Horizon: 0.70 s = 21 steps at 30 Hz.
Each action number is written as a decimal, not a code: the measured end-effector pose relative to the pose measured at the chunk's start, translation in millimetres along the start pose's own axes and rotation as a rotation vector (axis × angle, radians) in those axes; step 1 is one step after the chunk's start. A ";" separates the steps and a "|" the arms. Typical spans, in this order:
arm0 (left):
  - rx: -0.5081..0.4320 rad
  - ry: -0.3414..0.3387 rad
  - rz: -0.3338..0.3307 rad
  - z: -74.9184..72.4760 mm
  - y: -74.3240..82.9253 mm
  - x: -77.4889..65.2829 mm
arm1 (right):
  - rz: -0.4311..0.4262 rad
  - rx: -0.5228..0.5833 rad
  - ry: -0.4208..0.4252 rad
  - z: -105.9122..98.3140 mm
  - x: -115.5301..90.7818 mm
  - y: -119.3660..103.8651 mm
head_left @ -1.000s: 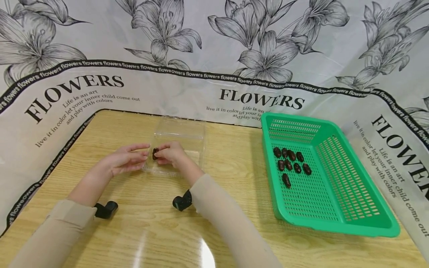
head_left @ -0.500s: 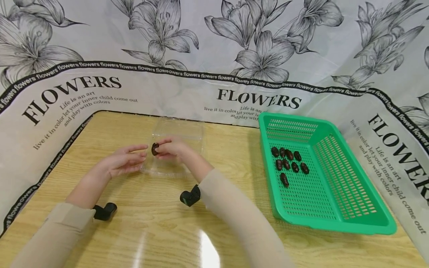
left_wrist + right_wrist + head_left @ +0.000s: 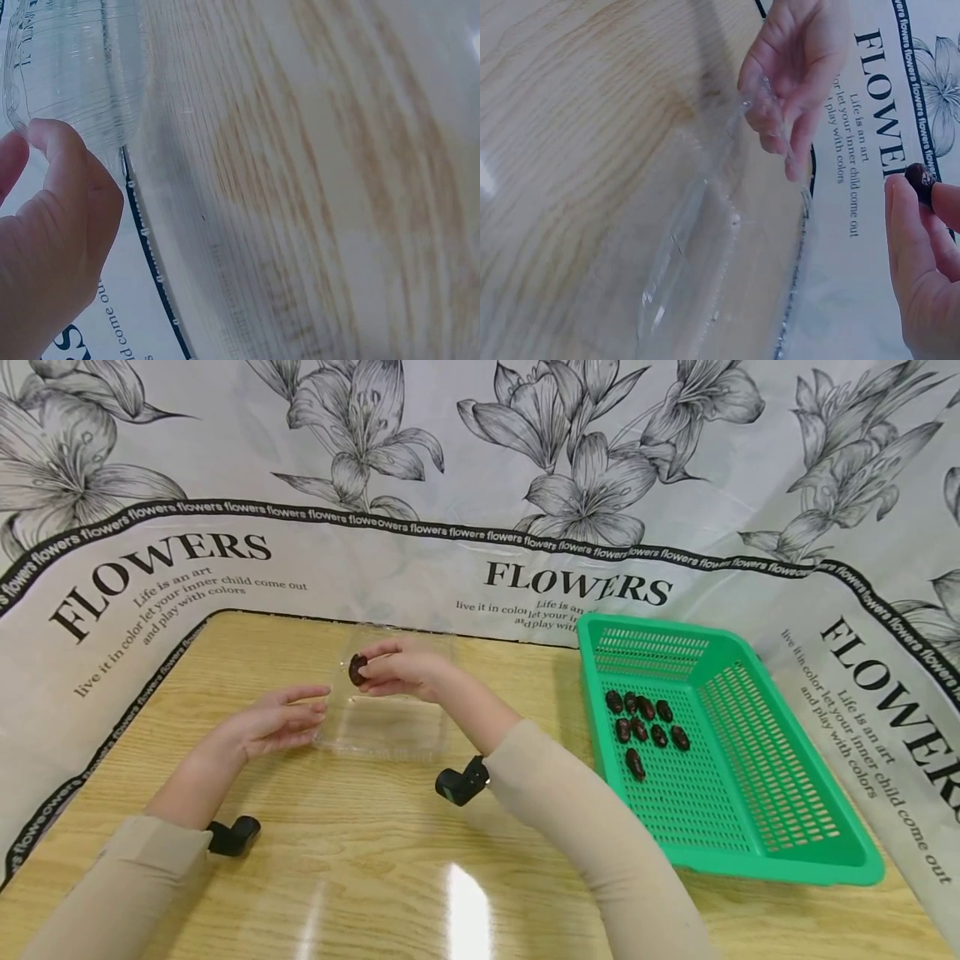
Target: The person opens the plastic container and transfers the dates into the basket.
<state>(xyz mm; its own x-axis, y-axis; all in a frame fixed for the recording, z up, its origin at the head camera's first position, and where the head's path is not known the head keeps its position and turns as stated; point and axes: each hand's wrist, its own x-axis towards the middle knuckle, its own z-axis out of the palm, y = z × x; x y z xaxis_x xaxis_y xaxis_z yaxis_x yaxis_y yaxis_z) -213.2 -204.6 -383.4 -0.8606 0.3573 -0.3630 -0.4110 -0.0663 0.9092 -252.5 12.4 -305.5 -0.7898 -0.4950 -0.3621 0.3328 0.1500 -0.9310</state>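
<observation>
My right hand (image 3: 405,670) pinches a dark brown, wrinkled date (image 3: 357,669) between thumb and fingers, raised over a clear plastic box (image 3: 393,727). In the right wrist view the date (image 3: 920,180) shows at the fingertips. At the box's left side, my left hand (image 3: 281,720) holds its edge. The left wrist view shows that hand (image 3: 56,217) with thumb and a bent finger at the clear rim (image 3: 13,97). Through the transparent wall, no other date is visible inside the box.
A green perforated basket (image 3: 772,864) stands on the right of the wooden table (image 3: 337,877), with several dates (image 3: 635,764) on its floor. Black wrist camera mounts (image 3: 461,782) stick out from both sleeves. A flower-printed sheet (image 3: 420,568) lines the back and sides.
My right hand has lifted the date from low in the box, up and toward its back. The left hand stays at the box's edge. The head view has shifted slightly.
</observation>
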 end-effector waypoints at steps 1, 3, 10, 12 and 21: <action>0.000 0.000 -0.001 0.0 -0.1 -0.2 | -0.004 0.000 0.000 -1.9 -2.7 -2.0; -0.005 0.001 -0.004 0.2 -0.2 -0.7 | -0.009 0.011 0.006 -6.0 -7.9 -5.4; -0.010 0.000 -0.007 0.2 -1.2 -1.5 | -0.026 0.026 0.005 -21.6 -26.6 -14.6; -0.008 -0.001 -0.009 0.2 -1.5 -1.7 | -0.027 0.025 -0.002 -26.5 -31.4 -16.6; -0.007 -0.013 -0.002 -2.3 -3.2 -0.3 | -0.068 0.035 -0.009 -53.0 -53.3 -22.2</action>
<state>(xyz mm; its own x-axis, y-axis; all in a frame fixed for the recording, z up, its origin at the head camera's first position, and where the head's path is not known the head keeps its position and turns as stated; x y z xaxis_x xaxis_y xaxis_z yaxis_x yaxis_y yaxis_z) -212.3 -206.6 -386.7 -0.8557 0.3697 -0.3620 -0.4148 -0.0720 0.9070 -245.2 80.8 -268.0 -0.8067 -0.5106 -0.2975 0.2962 0.0862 -0.9512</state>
